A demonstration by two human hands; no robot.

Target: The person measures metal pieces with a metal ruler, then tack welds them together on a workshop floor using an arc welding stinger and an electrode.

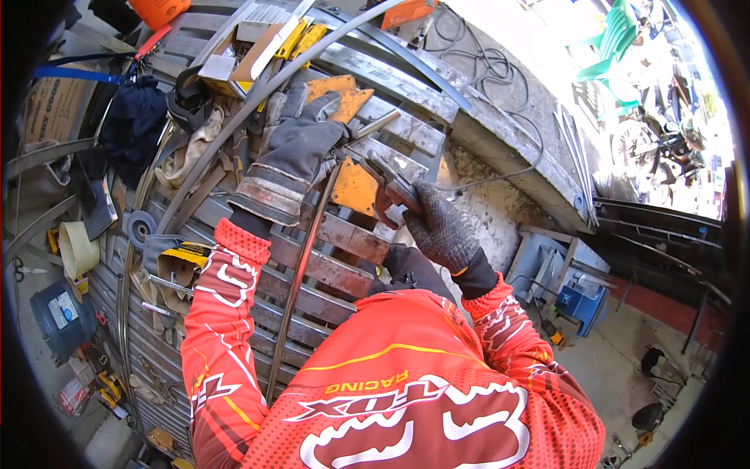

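My left hand (pixel 301 152), in a thick grey work glove, is closed at the near end of a short steel tube (pixel 376 127). The tube lies over the slatted steel bench, and the glove hides its end. In my right hand (pixel 441 230), gloved in dark knit, is a metal clamp (pixel 398 181) with a reddish jaw, at the bench's right side. One orange plate (pixel 355 187) lies between my hands; another orange plate (pixel 344 94) is beyond my left glove. A long steel rod (pixel 299 270) runs from beside my left hand toward my body.
Slatted bench bars (pixel 312 273) have gaps between them. A curved grey pipe (pixel 258 98) crosses at left, near an open cardboard box (pixel 262 51). Black cable (pixel 492 70) trails beyond the bench. Blue machinery (pixel 582 301) stands at right, with a green chair (pixel 613 43) farther off.
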